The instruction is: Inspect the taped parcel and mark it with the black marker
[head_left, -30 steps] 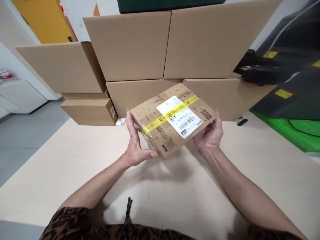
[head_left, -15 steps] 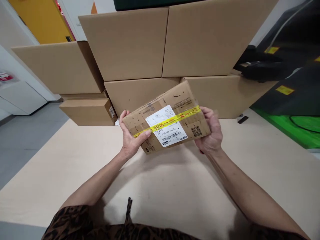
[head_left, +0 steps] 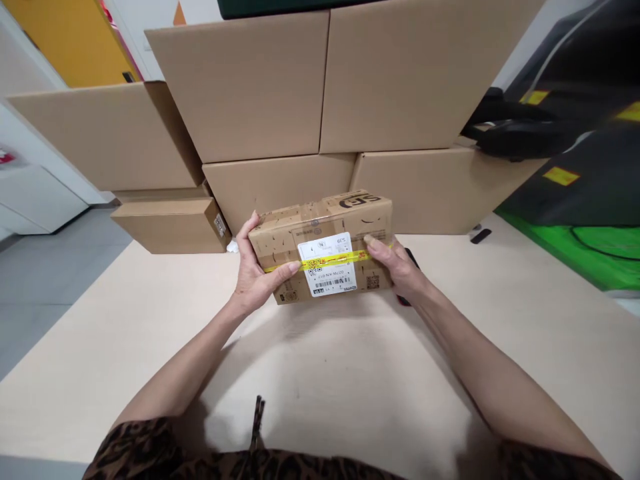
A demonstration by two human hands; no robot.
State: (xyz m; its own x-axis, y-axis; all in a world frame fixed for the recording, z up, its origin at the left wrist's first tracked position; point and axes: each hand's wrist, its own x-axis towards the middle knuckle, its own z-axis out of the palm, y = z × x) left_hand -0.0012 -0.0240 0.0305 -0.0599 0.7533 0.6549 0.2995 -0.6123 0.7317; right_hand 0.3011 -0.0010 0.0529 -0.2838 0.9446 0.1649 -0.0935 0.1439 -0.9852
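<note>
Between my two hands is a small brown cardboard box (head_left: 280, 233), held above the table with its labelled side turned towards me. A white shipping label (head_left: 330, 280) and a strip of yellow printed tape run across that side. My left hand (head_left: 257, 277) grips the box's left end, thumb on the front over the tape. Around the right end my right hand (head_left: 403, 267) is closed, its thumb on the front and its other fingers hidden behind. Part of a dark, red-edged object (head_left: 405, 301) shows just beyond my right hand; its kind I cannot make out.
Large cardboard boxes (head_left: 240, 93) stand stacked along the back of the pale table (head_left: 320, 387). A flatter box (head_left: 165, 227) lies at the back left. A small black object (head_left: 481, 236) rests at the back right, near green material (head_left: 590, 247).
The box has turned from a slant to nearly level and tipped, so its top now shows. My right hand has shifted its grip, bringing its thumb onto the front.
</note>
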